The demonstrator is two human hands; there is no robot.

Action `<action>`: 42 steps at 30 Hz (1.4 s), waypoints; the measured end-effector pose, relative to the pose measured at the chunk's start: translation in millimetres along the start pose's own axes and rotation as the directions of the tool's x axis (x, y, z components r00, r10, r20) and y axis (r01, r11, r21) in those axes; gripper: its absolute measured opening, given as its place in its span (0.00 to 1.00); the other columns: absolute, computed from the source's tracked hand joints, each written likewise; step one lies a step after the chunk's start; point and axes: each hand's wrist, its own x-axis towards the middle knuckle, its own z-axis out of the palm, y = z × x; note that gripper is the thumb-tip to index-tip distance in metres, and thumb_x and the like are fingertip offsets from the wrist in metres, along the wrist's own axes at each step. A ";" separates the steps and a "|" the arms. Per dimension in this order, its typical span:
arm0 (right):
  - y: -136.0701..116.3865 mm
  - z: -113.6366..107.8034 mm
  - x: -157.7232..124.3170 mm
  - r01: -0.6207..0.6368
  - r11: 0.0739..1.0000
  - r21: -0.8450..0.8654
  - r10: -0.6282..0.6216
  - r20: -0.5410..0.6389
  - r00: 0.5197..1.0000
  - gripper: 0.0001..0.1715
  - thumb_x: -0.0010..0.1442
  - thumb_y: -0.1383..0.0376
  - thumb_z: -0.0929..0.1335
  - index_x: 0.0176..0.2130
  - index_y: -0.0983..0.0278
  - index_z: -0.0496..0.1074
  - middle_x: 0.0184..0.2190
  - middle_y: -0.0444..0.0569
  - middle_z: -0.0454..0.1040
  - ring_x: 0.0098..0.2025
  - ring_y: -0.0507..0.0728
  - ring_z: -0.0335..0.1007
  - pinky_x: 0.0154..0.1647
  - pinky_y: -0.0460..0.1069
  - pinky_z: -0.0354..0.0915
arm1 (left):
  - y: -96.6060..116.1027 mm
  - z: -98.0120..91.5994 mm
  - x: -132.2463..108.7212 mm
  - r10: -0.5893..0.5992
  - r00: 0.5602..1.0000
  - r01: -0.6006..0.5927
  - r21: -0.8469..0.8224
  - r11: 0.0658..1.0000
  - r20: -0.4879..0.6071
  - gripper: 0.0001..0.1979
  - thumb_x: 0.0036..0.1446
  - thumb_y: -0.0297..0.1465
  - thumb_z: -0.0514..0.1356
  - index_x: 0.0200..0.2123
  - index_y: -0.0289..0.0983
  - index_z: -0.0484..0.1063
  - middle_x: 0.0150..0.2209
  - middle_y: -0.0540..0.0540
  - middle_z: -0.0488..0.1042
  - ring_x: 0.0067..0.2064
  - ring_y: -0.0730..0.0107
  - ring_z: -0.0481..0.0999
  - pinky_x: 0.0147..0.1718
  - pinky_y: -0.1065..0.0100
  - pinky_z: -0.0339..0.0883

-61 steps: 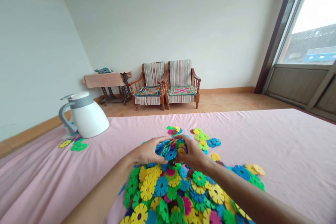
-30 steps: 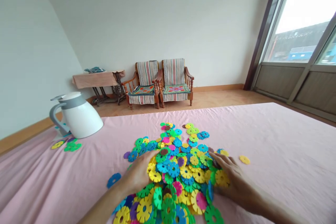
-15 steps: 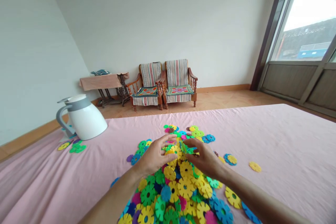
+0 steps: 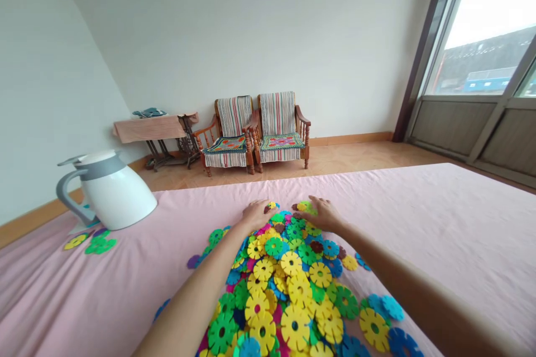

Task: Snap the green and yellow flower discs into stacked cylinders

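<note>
A heap of flat plastic flower-shaped discs (image 4: 288, 284) in yellow, green, blue and pink covers the pink tablecloth (image 4: 439, 234) in front of me. Both arms reach across it. My left hand (image 4: 256, 214) lies palm down on the far edge of the heap, fingers spread over a few discs. My right hand (image 4: 320, 213) rests flat beside it, fingers stretched toward the left hand and touching green and yellow discs. Neither hand grips anything.
A white jug with a grey handle (image 4: 106, 189) stands at the left of the table, with a few loose discs (image 4: 90, 244) beside it. Two wooden armchairs (image 4: 255, 131) and a small side table (image 4: 153, 128) stand by the far wall. A large window (image 4: 489, 44) fills the right.
Both hands have moved forward from the middle of the heap to its far edge and flattened out. Earlier they held a bunch of discs together, then spread them over the cloth.
</note>
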 end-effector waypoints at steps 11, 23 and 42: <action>-38.8 -36.6 -88.2 0.339 0.903 0.265 -0.384 0.145 0.912 0.24 0.55 0.64 0.64 0.52 0.64 0.66 0.49 0.55 0.71 0.50 0.60 0.66 0.51 0.57 0.62 | 58.1 -41.8 -96.1 0.236 0.954 -0.249 0.050 0.967 0.186 0.20 0.59 0.45 0.52 0.49 0.43 0.69 0.50 0.44 0.69 0.53 0.60 0.65 0.54 0.59 0.56; 4.9 -21.6 -111.7 0.010 0.886 0.464 0.023 -0.066 0.998 0.17 0.54 0.62 0.62 0.42 0.66 0.69 0.36 0.51 0.76 0.38 0.57 0.73 0.37 0.51 0.69 | 113.0 -15.7 -161.8 0.308 0.890 -0.356 0.089 0.930 0.337 0.18 0.50 0.37 0.63 0.45 0.43 0.69 0.59 0.43 0.59 0.61 0.52 0.54 0.58 0.49 0.48; -77.5 -40.7 -159.3 0.415 0.895 0.162 -0.442 0.202 0.874 0.16 0.54 0.71 0.64 0.43 0.60 0.71 0.39 0.50 0.71 0.43 0.57 0.65 0.45 0.53 0.60 | 104.3 -22.3 -193.8 0.229 0.968 -0.242 0.137 0.961 0.101 0.10 0.55 0.24 0.54 0.37 0.42 0.71 0.49 0.47 0.68 0.53 0.62 0.63 0.54 0.58 0.57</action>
